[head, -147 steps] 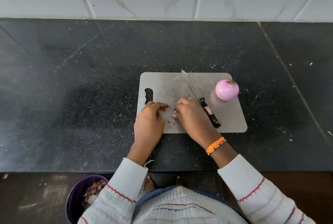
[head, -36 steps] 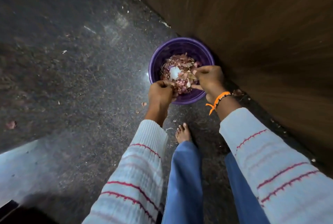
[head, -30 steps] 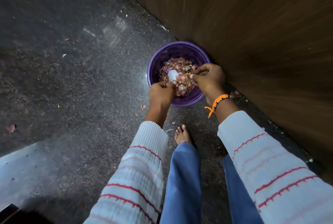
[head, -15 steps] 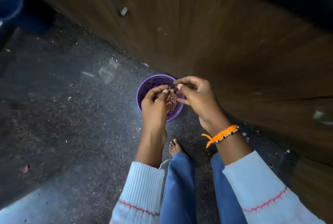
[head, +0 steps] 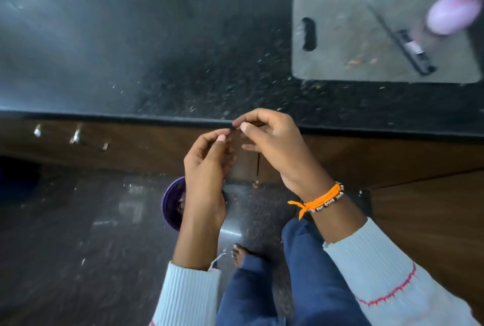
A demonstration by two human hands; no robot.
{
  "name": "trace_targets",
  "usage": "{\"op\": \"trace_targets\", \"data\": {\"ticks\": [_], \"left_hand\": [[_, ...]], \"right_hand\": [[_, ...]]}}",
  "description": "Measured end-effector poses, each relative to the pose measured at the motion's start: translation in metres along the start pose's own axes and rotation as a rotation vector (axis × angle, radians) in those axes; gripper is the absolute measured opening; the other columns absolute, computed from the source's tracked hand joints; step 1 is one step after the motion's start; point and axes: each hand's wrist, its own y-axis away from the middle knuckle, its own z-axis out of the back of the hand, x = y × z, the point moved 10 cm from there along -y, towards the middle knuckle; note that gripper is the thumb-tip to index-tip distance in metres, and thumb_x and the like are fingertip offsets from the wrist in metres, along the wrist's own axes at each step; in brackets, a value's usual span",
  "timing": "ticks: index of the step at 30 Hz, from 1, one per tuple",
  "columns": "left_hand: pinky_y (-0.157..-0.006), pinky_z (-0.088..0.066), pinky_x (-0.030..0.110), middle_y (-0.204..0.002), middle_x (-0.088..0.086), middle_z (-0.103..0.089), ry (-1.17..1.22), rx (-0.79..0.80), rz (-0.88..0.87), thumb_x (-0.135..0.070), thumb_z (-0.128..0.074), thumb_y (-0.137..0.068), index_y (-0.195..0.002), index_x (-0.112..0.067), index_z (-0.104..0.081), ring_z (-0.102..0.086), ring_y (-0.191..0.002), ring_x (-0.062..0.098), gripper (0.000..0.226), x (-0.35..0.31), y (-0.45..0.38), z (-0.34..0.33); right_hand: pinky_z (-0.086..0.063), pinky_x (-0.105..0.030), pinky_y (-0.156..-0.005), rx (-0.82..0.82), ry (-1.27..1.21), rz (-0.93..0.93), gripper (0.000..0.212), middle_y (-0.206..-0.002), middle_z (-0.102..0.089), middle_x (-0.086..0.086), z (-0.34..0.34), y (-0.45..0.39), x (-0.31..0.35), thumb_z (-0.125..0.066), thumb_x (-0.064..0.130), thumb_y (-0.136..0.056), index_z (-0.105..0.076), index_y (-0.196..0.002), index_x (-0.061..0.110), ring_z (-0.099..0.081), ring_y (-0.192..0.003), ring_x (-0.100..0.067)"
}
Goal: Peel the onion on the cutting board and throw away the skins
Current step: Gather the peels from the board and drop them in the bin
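Closest in are two ribbed pale sleeves [head: 188, 297] with thin red lines, blue trousers [head: 309, 281] and a bare foot [head: 239, 253] on the dark speckled floor [head: 78, 260]; a round purple bowl [head: 171, 206] sits on that floor, mostly hidden behind the left wrist. The left hand [head: 207, 165] and the right hand [head: 269, 142] are up in front of the brown wooden cupboard [head: 392, 163], fingertips almost touching; fingers are curled, but I cannot tell if they pinch anything. An orange thread band [head: 318, 201] wraps the right wrist. Farther off is the black speckled counter [head: 183, 50]; on its right lies a flat grey cutting board [head: 340, 37] with rounded corners and a slot handle. A knife [head: 400, 40] lies slanted on it, black handle toward the person, blade pointing away to the left; the round, smooth pink onion [head: 453, 15], blurry, sits at the board's far right corner, well apart from both hands.
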Motion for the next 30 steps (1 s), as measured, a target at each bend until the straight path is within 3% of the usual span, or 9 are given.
{"op": "trace_targets", "data": {"ticks": [7, 16, 20, 23, 27, 30], "left_hand": [[-0.066, -0.047, 0.020, -0.079, -0.005, -0.063, -0.068, 0.194, -0.078, -0.007, -0.049, -0.094, -0.087, -0.017, -0.066, -0.056, -0.071, 0.007, 0.021, -0.031, 0.001, -0.108], [-0.069, -0.049, 0.016, -0.082, -0.003, -0.063, -0.168, 0.327, -0.079, -0.009, -0.049, -0.094, -0.088, -0.014, -0.065, -0.058, -0.078, 0.007, 0.018, -0.029, -0.021, -0.231], [-0.070, -0.047, 0.015, -0.083, -0.006, -0.066, -0.240, 0.337, -0.127, -0.010, -0.051, -0.093, -0.089, -0.016, -0.067, -0.059, -0.079, 0.005, 0.017, -0.025, -0.036, -0.275], [-0.072, -0.045, 0.016, -0.082, -0.008, -0.065, -0.293, 0.346, -0.165, -0.011, -0.052, -0.093, -0.089, -0.017, -0.067, -0.057, -0.079, 0.004, 0.016, -0.027, -0.045, -0.309], [-0.072, -0.045, 0.015, -0.083, -0.006, -0.066, -0.326, 0.386, -0.197, -0.008, -0.052, -0.092, -0.083, -0.020, -0.065, -0.054, -0.072, 0.001, 0.020, -0.032, -0.056, -0.350], [-0.073, -0.046, 0.016, -0.086, -0.003, -0.067, -0.341, 0.382, -0.198, -0.006, -0.052, -0.092, -0.081, -0.020, -0.065, -0.055, -0.071, 0.001, 0.021, -0.031, -0.065, -0.361]], "right_hand": [[-0.058, -0.030, -0.075, -0.145, 0.018, 0.062, 0.022, -0.073, -0.062, 0.011, 0.107, -0.002, 0.031, -0.053, 0.005, -0.091, -0.068, -0.082, 0.018, -0.061, -0.076, -0.002], [-0.056, -0.026, -0.075, -0.258, 0.059, 0.094, 0.028, -0.083, -0.066, 0.007, 0.218, -0.037, 0.043, -0.053, 0.005, -0.091, -0.065, -0.077, 0.025, -0.064, -0.080, -0.009], [-0.051, -0.015, -0.073, -0.371, 0.302, 0.161, 0.018, -0.085, -0.065, 0.011, 0.266, -0.052, 0.060, -0.055, 0.008, -0.090, -0.065, -0.085, 0.022, -0.062, -0.083, -0.005], [-0.051, -0.022, -0.073, -0.526, 0.479, 0.221, 0.012, -0.094, -0.066, 0.001, 0.307, -0.060, 0.073, -0.059, 0.006, -0.085, -0.065, -0.092, 0.013, -0.062, -0.084, -0.010], [-0.042, -0.030, -0.081, -0.680, 0.770, 0.270, 0.027, -0.110, -0.055, -0.006, 0.350, -0.076, 0.085, -0.065, 0.007, -0.080, -0.061, -0.105, 0.011, -0.052, -0.098, -0.024], [-0.036, -0.028, -0.086, -0.632, 0.923, 0.199, 0.045, -0.123, -0.048, -0.008, 0.363, -0.097, 0.075, -0.069, 0.016, -0.080, -0.053, -0.121, 0.014, -0.042, -0.108, -0.028]]}}
